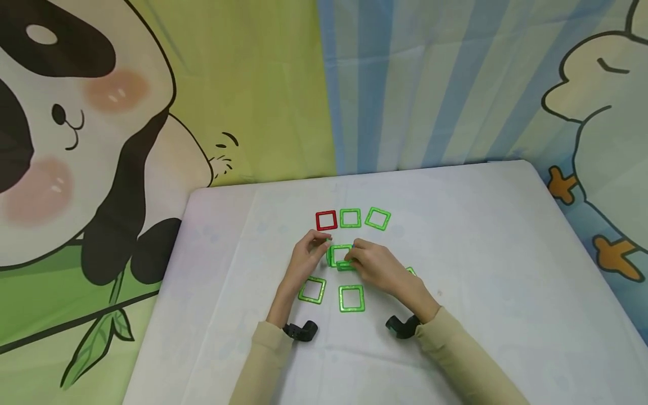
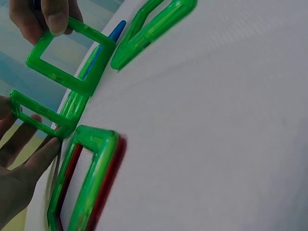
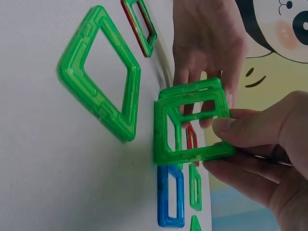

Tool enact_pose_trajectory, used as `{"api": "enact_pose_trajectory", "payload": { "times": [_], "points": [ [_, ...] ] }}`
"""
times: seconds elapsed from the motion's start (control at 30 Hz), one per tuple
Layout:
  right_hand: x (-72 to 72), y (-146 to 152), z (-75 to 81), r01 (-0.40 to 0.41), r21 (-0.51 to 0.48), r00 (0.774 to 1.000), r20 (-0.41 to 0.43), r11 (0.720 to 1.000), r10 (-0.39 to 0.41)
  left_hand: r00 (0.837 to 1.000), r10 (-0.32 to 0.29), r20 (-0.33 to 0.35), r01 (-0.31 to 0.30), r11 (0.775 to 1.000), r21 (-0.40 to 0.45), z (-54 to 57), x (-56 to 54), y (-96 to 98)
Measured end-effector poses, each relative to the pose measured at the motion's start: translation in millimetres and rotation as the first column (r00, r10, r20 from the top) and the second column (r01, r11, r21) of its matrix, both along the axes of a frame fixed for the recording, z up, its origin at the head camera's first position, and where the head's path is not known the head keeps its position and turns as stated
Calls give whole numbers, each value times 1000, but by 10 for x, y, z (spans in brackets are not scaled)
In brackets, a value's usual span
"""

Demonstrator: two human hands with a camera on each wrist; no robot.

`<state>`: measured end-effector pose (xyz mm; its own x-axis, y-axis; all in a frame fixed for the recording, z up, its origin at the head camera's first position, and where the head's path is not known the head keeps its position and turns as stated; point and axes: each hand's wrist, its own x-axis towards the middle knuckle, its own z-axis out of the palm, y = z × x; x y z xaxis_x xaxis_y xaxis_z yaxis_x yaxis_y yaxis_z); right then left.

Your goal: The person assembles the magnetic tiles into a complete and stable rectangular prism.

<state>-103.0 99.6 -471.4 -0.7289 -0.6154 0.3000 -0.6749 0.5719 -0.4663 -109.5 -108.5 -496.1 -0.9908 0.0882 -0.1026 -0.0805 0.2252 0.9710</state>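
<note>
Green open-framed square magnetic tiles are joined at the centre of the table, with a flat base tile (image 1: 341,246) and others standing along its edges. My right hand (image 1: 377,269) pinches a raised green square tile (image 3: 192,157) between thumb and fingers at the near side of the base. On the left side, my left hand (image 1: 305,259) holds another upright green square tile (image 2: 41,108) at its edges with its fingertips. A blue tile (image 3: 163,197) lies beside the joined tiles, mostly covered by my right hand in the head view.
Behind the joined tiles lie a red square tile (image 1: 326,228) and two green ones, one being a tilted tile (image 1: 383,226). Nearer are a green tile (image 1: 351,310) and another at left (image 1: 310,301). My right arm partly covers a green tile (image 1: 412,271).
</note>
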Motion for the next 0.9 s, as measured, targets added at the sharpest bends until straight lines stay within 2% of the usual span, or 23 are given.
{"api": "enact_pose_trajectory", "payload": {
  "times": [0.17, 0.33, 0.6, 0.9],
  "points": [
    [-12, -82, 0, -1, -1, 1000, -21, 1000, 1, 1000, 3, -4, -3, 1000, 0, -166, -62, -40],
    [-22, -133, -7, -6, 11, 1000, -28, 1000, 6, 1000, -3, -28, 4, 1000, 26, -234, -75, -74],
    [-27, -156, -12, -4, 12, 999, -44, 1000, 5, 999, -10, -52, 11, 999, 32, -226, -65, -84],
    [-22, -169, -30, -3, 13, 999, -43, 1000, 4, 998, -25, -49, 27, 999, 34, -219, -67, -85]
  ]
}}
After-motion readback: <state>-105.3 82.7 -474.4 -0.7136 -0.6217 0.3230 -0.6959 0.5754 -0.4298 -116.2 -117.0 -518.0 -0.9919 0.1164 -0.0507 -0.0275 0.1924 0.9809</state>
